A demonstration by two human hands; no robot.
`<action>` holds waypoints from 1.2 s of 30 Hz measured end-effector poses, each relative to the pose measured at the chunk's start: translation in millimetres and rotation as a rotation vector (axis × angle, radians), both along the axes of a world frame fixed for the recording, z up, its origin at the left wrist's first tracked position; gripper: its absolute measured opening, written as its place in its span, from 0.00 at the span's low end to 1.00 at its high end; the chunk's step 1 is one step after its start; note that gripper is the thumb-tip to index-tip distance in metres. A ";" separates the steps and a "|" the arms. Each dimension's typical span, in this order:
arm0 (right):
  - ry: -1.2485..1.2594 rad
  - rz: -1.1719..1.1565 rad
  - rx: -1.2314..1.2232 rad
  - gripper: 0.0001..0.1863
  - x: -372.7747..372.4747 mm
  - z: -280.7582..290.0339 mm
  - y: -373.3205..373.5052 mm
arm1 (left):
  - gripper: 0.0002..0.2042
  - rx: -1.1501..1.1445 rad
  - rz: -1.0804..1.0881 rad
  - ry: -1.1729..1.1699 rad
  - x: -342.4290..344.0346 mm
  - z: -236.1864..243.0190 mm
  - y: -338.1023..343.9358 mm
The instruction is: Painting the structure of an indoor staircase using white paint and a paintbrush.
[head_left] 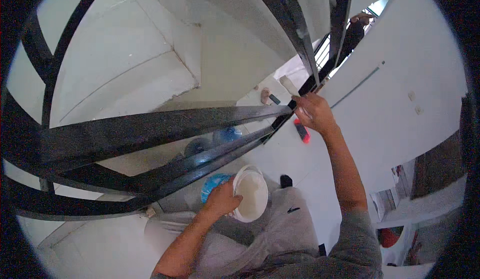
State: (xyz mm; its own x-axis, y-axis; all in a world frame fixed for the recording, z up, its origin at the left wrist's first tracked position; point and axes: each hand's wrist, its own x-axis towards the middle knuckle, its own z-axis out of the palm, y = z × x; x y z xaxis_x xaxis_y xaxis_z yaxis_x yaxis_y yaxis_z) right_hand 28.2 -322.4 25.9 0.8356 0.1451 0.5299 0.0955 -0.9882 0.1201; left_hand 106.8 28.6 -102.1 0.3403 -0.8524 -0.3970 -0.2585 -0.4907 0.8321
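Note:
My left hand (pixel 222 199) grips a white bucket (pixel 252 193) with a blue label and pale liquid inside, held above my lap. Further up, my right hand (pixel 312 111) has its fingers closed on a pale tool (pixel 287 84) that looks like a brush, at a black metal railing (pixel 215 119) where its bars converge. Exactly where the tool touches the railing is unclear. Below the railing, blue round containers (pixel 226 135) sit partly hidden behind the bars.
Black railing bars fill the left and top. A red-and-black object (pixel 302 131) and small items lie below. A pale wall (pixel 410 69) curves along the right. What looks like part of another person (pixel 360 21) shows at upper right, too small to make out.

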 end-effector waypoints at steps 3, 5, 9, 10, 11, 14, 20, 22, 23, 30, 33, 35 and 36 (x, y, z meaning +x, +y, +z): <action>-0.078 0.075 0.080 0.21 -9.9 19.6 40.3 | 0.33 0.034 0.037 0.000 -3.4 -15.9 8.1; -0.162 0.040 0.046 0.24 -9.3 32.7 66.3 | 0.33 -0.069 0.028 -0.154 -4.7 -22.6 8.6; -0.140 -0.104 0.056 0.31 15.5 25.1 51.4 | 0.34 -0.050 0.016 -0.129 -1.7 -23.9 1.6; -0.139 -0.113 0.046 0.31 12.2 13.0 39.2 | 0.34 -0.052 0.011 -0.132 -3.0 -27.6 -1.6; -0.082 -0.108 0.048 0.32 7.2 -4.3 20.7 | 0.34 -0.061 0.002 -0.133 -4.6 -26.6 -4.4; -0.053 -0.099 0.070 0.33 -3.4 -15.9 21.3 | 0.33 -0.039 0.053 -0.035 -1.4 -31.6 1.3; -0.174 -0.119 0.035 0.29 14.7 18.3 48.6 | 0.32 -0.056 0.061 -0.095 -6.5 -31.3 4.8; -0.173 -0.011 0.129 0.28 17.2 13.2 35.8 | 0.32 -0.095 0.069 0.005 -7.1 -26.7 8.6; -0.180 0.005 0.129 0.28 15.6 16.3 36.0 | 0.32 -0.097 0.084 -0.003 -6.0 -30.9 11.1; 0.060 -0.380 0.353 0.17 -77.8 2.8 111.5 | 0.27 -0.118 0.162 0.071 -4.4 -38.1 13.6; 0.219 -0.217 0.544 0.14 -112.2 -23.5 134.8 | 0.29 0.010 0.175 0.239 -3.4 -6.4 2.4; 0.404 -0.084 0.940 0.14 -106.7 -65.9 153.3 | 0.29 -0.085 0.226 0.136 -5.7 -6.2 -1.8; 0.483 -0.130 0.881 0.15 -101.6 -88.2 157.9 | 0.29 -0.067 0.216 0.139 -5.2 -16.9 -3.1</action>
State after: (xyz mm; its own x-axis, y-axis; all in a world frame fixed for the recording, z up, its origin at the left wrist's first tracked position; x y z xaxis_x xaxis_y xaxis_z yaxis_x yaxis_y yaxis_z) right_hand -73.4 -164.4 -62.3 0.9703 -0.2418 0.0060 -0.1734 -0.7127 -0.6797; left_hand 101.6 25.5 -119.0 0.4637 -0.7918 -0.3976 -0.0345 -0.4646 0.8849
